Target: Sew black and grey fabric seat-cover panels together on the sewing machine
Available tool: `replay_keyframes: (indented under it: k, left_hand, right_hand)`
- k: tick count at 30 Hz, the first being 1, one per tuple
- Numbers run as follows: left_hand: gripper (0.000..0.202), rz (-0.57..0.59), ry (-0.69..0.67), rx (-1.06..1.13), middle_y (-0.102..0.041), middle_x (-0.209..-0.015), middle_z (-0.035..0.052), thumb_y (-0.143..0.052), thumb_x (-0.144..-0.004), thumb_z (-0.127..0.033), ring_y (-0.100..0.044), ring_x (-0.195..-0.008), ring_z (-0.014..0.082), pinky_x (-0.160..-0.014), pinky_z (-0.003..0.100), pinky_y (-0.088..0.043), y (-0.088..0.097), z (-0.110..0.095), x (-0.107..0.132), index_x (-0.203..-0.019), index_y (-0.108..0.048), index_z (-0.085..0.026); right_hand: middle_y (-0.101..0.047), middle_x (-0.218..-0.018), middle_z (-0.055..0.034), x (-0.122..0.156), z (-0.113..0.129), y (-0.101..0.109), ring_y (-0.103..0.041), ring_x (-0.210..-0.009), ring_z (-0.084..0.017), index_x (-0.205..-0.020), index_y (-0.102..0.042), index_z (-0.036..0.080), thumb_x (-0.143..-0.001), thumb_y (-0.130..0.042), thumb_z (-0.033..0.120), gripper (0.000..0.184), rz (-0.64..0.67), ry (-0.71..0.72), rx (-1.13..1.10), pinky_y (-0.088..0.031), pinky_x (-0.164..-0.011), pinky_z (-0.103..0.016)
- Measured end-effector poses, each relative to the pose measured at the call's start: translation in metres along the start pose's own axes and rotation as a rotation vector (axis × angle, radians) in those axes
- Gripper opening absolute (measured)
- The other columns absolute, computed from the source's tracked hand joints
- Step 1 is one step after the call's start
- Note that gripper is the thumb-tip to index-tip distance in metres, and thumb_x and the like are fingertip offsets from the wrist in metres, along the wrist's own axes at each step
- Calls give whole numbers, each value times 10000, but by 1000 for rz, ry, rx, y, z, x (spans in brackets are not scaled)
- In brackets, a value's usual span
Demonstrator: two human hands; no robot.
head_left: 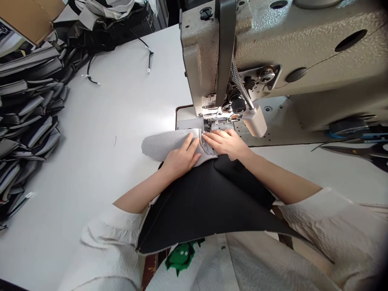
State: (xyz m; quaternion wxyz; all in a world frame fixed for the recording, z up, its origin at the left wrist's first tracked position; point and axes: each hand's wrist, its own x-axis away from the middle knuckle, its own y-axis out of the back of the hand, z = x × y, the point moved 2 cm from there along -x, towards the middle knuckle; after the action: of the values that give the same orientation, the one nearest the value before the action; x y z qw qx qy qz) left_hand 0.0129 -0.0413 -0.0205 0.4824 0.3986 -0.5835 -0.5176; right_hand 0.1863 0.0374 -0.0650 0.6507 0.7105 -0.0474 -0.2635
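A light grey mesh-backed fabric panel [165,144] lies at the sewing machine's needle area, joined to or lying against a large black fabric piece [200,206] that drapes off the table onto my lap. My left hand [181,157] rests flat on the grey panel, index and middle fingers spread, thumb out to the side. Just right of the presser foot area [209,124], my right hand [227,142] has its fingers together on the panel's edge, by a curved seam; its thumb is hidden. The needle itself is too small to make out.
The sewing machine [209,52] stands over the work with a small lamp [254,121]. Black-handled scissors [348,151] lie at right. Stacked grey and black fabric pieces [27,101] fill the left side. Short black straps [149,62] and a thread bit [115,140] lie on the white table [91,169].
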Motion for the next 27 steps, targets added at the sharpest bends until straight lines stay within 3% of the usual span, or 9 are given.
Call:
replay_keyframes:
  k: [4,8,13,20,24,27]
  left_hand:
    - [540,65,28,-78,-278,-1524,118,-281,-965,-429,-669,-929,263,-645,311,-551,4,-5,-3,-1450,-328,-195]
    - [542,19,45,-83,-272,-1527,112,-289,-961,-443,-670,-922,256,-630,312,-548,2,-4,0,-1441,-347,-198]
    - [535,-38,29,-127,-252,-1531,133,-206,-973,-411,-678,-871,229,-607,302,-541,-1,-6,4,-1442,-349,-197]
    - [545,67,23,-179,-251,-1531,137,-229,-963,-383,-673,-851,243,-564,327,-540,7,-14,-1,-1453,-320,-163]
    - [534,89,41,-171,-250,-1532,133,-256,-958,-385,-673,-834,253,-546,340,-530,10,-15,-3,-1450,-325,-188]
    - [525,82,40,-150,-246,-1534,127,-257,-959,-381,-670,-841,252,-563,345,-531,10,-15,-3,-1447,-328,-201]
  right_hand:
    - [-495,-1380,-110,1,-1,1,-437,-1185,-248,-1359,-440,101,-881,-378,124,482,7,24,-7,-287,-774,-388]
    - [-514,-1366,-92,-1,2,7,-450,-1166,-238,-1337,-474,118,-862,-391,83,483,17,19,20,-284,-742,-375]
    - [-562,-1310,-89,-7,7,11,-469,-1128,-258,-1286,-537,162,-917,-396,165,395,-12,-101,10,-298,-798,-395]
    - [-562,-1307,-90,-6,5,11,-471,-1132,-244,-1274,-538,137,-925,-375,186,388,-56,-51,-42,-307,-820,-390]
    - [-655,-1113,-55,0,-5,22,-509,-1003,-230,-1106,-645,190,-842,-426,116,351,-36,-1,-74,-332,-799,-374]
    - [-668,-979,-57,4,-10,25,-508,-904,-231,-1047,-678,213,-770,-465,80,374,-10,-68,-94,-341,-752,-371]
